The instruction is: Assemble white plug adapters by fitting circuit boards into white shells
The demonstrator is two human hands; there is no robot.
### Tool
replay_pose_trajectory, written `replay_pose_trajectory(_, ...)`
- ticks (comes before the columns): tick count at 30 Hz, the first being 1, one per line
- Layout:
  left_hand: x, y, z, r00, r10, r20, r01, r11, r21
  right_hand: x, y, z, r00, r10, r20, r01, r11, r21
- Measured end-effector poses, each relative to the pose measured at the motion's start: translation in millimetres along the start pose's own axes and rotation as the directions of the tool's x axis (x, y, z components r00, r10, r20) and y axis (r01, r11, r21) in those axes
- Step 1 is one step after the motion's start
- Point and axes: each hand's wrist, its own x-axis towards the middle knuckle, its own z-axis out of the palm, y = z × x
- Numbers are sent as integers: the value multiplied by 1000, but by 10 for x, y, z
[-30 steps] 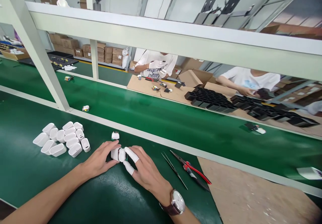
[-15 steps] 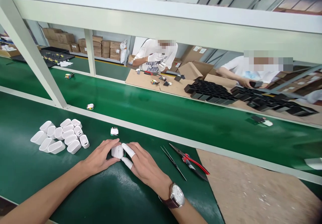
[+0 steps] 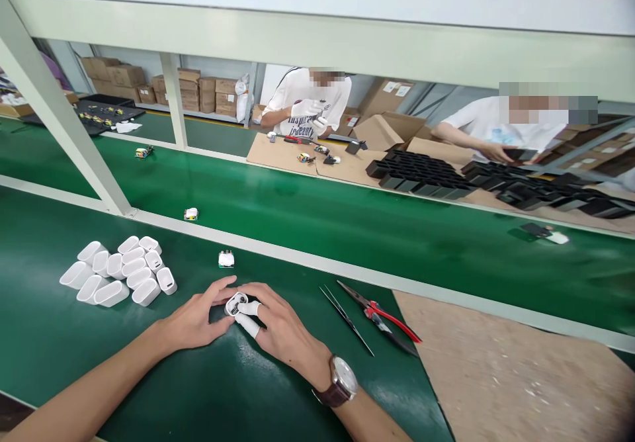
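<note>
Between my two hands is a white charger housing (image 3: 229, 308), its open end turned up toward me and dark parts of a circuit board showing inside. My left hand (image 3: 196, 316) grips it from the left, thumb below and fingers behind. With white finger cots on two fingers, my right hand (image 3: 282, 326) presses at the opening from the right; a watch (image 3: 342, 376) is on that wrist. Just beyond my hands sits a small circuit board (image 3: 226, 259) with a white top. Several empty white housings (image 3: 110, 292) stand grouped to the left.
Tweezers (image 3: 350, 323) and red-handled pliers (image 3: 384, 316) lie right of my hands, beside a brown board (image 3: 520, 369). Past a pale rail (image 3: 297, 262), a green belt (image 3: 278, 210) carries small boards. Two co-workers sit opposite, near rows of black cases (image 3: 421, 176).
The housing has been turned, so its open end with the board inside now faces up. My right fingers have moved onto the opening. Pieces on the belt have shifted right.
</note>
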Motion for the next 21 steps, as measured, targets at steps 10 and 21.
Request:
replay_pose_trajectory(10, 16, 17, 1, 998, -30, -48, 34, 995, 89, -55, 40, 110, 992, -22, 126, 53, 966, -255)
replay_pose_trajectory(21, 15, -19, 4, 998, -31, -46, 35, 994, 102, -39, 15, 26, 1000, 8, 28, -5, 995, -104)
